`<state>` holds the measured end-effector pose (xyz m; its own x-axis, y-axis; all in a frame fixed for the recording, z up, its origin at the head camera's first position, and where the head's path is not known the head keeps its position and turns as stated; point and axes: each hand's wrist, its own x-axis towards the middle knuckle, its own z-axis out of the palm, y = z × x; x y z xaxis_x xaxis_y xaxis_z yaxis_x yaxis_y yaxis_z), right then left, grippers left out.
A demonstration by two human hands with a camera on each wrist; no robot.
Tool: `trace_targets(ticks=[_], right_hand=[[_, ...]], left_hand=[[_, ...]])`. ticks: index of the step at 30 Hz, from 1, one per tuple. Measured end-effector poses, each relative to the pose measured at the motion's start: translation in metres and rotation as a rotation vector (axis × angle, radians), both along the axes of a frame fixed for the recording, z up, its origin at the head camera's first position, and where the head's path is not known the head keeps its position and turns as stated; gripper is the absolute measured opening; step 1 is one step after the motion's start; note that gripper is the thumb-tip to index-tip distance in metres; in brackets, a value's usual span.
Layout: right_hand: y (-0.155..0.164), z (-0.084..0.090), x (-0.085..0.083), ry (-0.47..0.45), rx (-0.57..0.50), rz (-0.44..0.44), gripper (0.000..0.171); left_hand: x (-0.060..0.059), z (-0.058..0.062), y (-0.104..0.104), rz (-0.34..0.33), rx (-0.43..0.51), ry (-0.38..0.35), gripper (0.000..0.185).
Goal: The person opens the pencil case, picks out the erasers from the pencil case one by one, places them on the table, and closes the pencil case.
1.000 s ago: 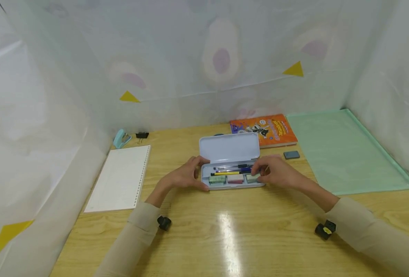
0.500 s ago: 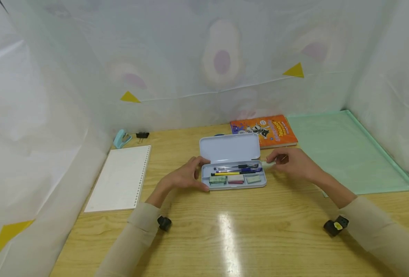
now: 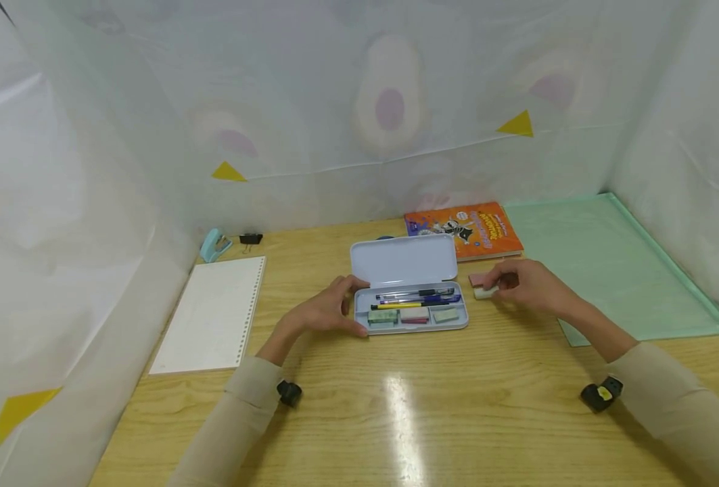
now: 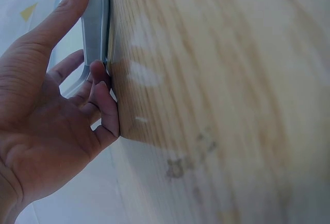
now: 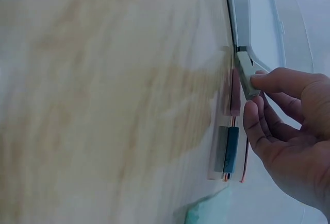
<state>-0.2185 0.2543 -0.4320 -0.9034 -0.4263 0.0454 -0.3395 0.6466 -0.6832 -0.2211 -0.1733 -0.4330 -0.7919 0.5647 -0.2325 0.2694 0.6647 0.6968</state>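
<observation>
Wooden table [image 3: 396, 419], glare streak at 6 o'clock from the case. White sheeting [image 3: 335, 101] walls it in on three sides, yellow triangles stuck on.

Green mat [image 3: 602, 264] at 3 o'clock, running to the back corner. Spiral pad [image 3: 213, 314] at 9 o'clock, lying flat. Orange book [image 3: 465, 228] at 1 o'clock, just behind the case lid.

Pencil case [image 3: 410, 284] at centre, lid up and leaning back. Pens [image 3: 416, 295] lie along the rear channel; three small blocks sit in the front compartments, side by side.

Your left hand [image 3: 325, 312] is at 9 o'clock of the case, thumb on the rear corner, fingers curled round the front corner. The left wrist view shows the same: thumb along the edge of the case [image 4: 95, 23], fingers [image 4: 100, 98] bent against the wood. It grips the case.

Your right hand [image 3: 526, 284] is at 3 o'clock of the case, just apart from it. Its fingertips pinch a pale eraser [image 3: 485, 292] that rests on the table beside the case. The right wrist view shows the eraser [image 5: 245, 74] between thumb and forefinger, close to the case wall. A pink block [image 3: 477, 279] lies just behind it, touching or nearly so; cannot tell which. A dark grey block [image 5: 227, 149] lies under your palm in that view.

Small blue stapler [image 3: 214, 243] and black binder clip [image 3: 250, 238] at 10 o'clock, against the back sheeting.
</observation>
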Motion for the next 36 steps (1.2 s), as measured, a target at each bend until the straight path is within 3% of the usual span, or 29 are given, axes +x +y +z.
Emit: trace_targets(ticks=[17,22,27,31,36], right_hand=[[0.003,0.000,-0.001,0.031,0.009,0.001,0.019],[0.000,0.005,0.001,0.001,-0.042,0.017,0.024],[-0.013,0.009,0.007,-0.032,-0.125,0.076,0.026],[-0.028,0.010,0.015,-0.003,-0.141,0.141,0.024],[-0.043,0.009,0.022,-0.036,-0.152,0.212,0.023]], left_hand=[[-0.002,-0.003,0.000,0.002,0.001,-0.007,0.091],[-0.001,-0.002,0.000,0.004,0.000,-0.003,0.092],[0.000,-0.002,0.000,0.007,0.003,-0.007,0.092],[0.000,-0.002,0.000,0.009,0.004,-0.007,0.091],[0.000,-0.001,0.000,0.007,0.001,-0.004,0.091]])
